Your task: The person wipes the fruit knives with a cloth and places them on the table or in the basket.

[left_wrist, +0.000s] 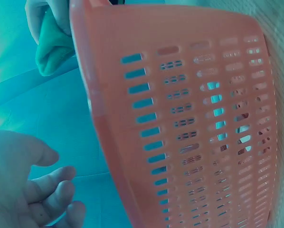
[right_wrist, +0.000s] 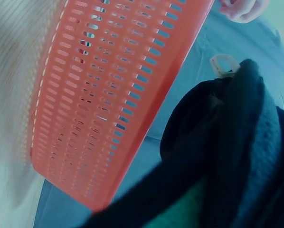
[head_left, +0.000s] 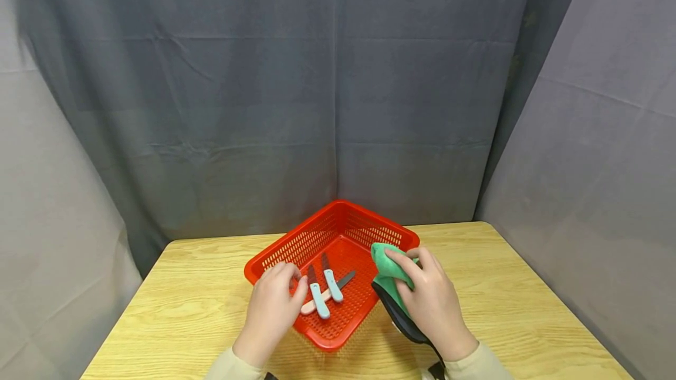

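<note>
A red plastic basket [head_left: 348, 245] stands on the table with three knives inside. Two have light blue handles, a left knife [head_left: 319, 301] and a right knife [head_left: 333, 286]; both lie across a pale pink-handled knife [head_left: 308, 308]. My right hand [head_left: 430, 286] grips a bunched green cloth [head_left: 391, 265] with black edging, over the basket's right rim. Dark folds of that cloth fill much of the right wrist view. Near the basket's left rim hovers my left hand [head_left: 274, 304], its fingers loosely bent. Nothing shows between thumb and fingers in the left wrist view.
The basket rests on a light wood-grain table [head_left: 190, 304], turned with one corner toward me. Behind the table hangs a grey curtain [head_left: 253, 104]. Paler cloth walls, a left one [head_left: 47, 221] and a right one [head_left: 586, 192], stand at the sides.
</note>
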{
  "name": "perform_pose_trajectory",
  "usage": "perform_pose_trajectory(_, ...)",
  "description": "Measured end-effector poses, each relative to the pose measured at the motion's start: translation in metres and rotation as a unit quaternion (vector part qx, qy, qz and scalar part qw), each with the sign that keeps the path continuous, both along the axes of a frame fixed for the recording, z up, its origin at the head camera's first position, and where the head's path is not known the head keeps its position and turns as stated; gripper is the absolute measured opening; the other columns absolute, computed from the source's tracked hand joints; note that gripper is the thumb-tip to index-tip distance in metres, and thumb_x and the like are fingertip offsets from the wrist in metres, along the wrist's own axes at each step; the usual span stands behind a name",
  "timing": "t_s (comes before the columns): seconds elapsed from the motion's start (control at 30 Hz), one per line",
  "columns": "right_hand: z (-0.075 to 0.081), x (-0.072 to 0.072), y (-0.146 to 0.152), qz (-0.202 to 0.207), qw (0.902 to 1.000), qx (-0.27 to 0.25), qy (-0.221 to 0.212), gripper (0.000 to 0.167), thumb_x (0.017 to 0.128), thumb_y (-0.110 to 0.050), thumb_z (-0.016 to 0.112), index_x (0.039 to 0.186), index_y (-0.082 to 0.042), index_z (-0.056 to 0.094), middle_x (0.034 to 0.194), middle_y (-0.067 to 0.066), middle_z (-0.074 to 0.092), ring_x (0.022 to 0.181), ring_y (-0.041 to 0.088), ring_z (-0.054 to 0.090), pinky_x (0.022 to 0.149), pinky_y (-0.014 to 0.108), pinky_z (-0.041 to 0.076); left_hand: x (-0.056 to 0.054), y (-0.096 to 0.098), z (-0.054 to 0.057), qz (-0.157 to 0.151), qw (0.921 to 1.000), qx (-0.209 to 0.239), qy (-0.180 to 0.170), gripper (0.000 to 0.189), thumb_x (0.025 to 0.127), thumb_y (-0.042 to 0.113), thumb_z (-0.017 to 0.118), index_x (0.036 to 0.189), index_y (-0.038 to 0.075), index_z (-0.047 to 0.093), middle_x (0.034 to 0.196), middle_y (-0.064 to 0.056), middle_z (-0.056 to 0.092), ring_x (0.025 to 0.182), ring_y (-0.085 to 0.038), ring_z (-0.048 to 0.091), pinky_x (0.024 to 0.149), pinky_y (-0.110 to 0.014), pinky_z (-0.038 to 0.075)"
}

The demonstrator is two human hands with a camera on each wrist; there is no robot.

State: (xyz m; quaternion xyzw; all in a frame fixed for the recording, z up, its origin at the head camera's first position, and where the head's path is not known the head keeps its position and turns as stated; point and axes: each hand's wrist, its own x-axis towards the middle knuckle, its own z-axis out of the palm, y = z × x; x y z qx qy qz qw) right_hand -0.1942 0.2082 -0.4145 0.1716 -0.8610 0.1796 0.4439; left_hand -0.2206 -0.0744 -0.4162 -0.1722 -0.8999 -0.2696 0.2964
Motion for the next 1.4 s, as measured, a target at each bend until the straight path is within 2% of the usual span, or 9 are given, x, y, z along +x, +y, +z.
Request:
perform_pose_trajectory(0.23,-0.002,0.002,0.003,-0.001,1.0,-0.003,0.001,0.064,0.068,0.009,0.086,0.124,-0.02,0.075,0.101,0.007,0.06,0.085,0.02,0.06,0.066,0.039,0.058,0.009,-0.004,-0.001,-0.008,0.9976,0.032,0.061,0.015,0.083,0.007,0.078,0.084,0.014,0.065,0.077,0.004,0.058,0.072,-0.01,0.049,0.065,-0.027,0.045)
perform_pose_trajectory(0.4,-0.002,0.002,0.007,-0.002,1.0,0.0,0.01,0.062,0.069,0.009,0.084,0.124,-0.02,0.075,0.101,0.007,0.06,0.083,0.019,0.06,0.066,0.039,0.057,0.015,-0.007,-0.001,-0.003,0.9971,0.031,0.07,0.013,0.082,0.008,0.077,0.086,0.014,0.067,0.08,0.002,0.06,0.075,-0.012,0.052,0.067,-0.031,0.046)
perform_pose_trajectory(0.6,-0.005,0.002,0.015,-0.005,0.9999,0.006,0.008,0.065,0.067,0.008,0.086,0.125,-0.02,0.075,0.101,0.007,0.061,0.082,0.018,0.059,0.064,0.038,0.057,0.017,-0.014,-0.006,0.014,0.9977,0.029,0.06,0.016,0.082,0.006,0.079,0.088,0.013,0.066,0.082,0.0,0.061,0.077,-0.013,0.053,0.069,-0.033,0.047)
perform_pose_trajectory(0.73,-0.007,0.002,0.024,-0.012,0.9998,0.015,-0.008,0.066,0.067,0.005,0.089,0.125,-0.02,0.074,0.102,0.006,0.061,0.081,0.017,0.058,0.063,0.038,0.057,0.017,-0.019,-0.011,0.012,0.9985,0.016,0.051,0.018,0.081,0.007,0.08,0.091,0.011,0.066,0.084,0.0,0.062,0.079,-0.013,0.053,0.071,-0.034,0.048)
perform_pose_trajectory(0.97,-0.009,0.0,0.043,-0.032,0.9987,0.02,-0.035,0.059,0.072,0.002,0.086,0.126,-0.019,0.072,0.102,0.006,0.061,0.08,0.019,0.06,0.062,0.04,0.056,0.018,-0.03,-0.021,0.022,0.9997,0.007,0.002,0.023,0.083,0.013,0.081,0.099,0.011,0.064,0.088,0.002,0.058,0.083,-0.013,0.052,0.075,-0.036,0.048)
perform_pose_trajectory(1.2,-0.014,-0.002,0.058,-0.043,0.9968,0.023,-0.063,0.055,0.078,-0.002,0.084,0.128,-0.016,0.069,0.102,0.006,0.061,0.082,0.021,0.062,0.064,0.042,0.055,0.017,-0.041,-0.028,0.022,0.9997,-0.004,-0.01,0.024,0.084,0.013,0.08,0.101,0.01,0.064,0.089,0.0,0.059,0.083,-0.014,0.054,0.074,-0.038,0.049)
perform_pose_trajectory(1.4,-0.018,-0.002,0.068,-0.052,0.9942,0.036,-0.087,0.056,0.078,-0.003,0.085,0.129,-0.015,0.067,0.102,0.006,0.061,0.081,0.021,0.062,0.067,0.044,0.055,0.016,-0.049,-0.034,0.028,0.9991,-0.01,-0.03,0.021,0.086,0.014,0.079,0.1,0.01,0.064,0.088,0.001,0.06,0.082,-0.013,0.055,0.074,-0.037,0.049)
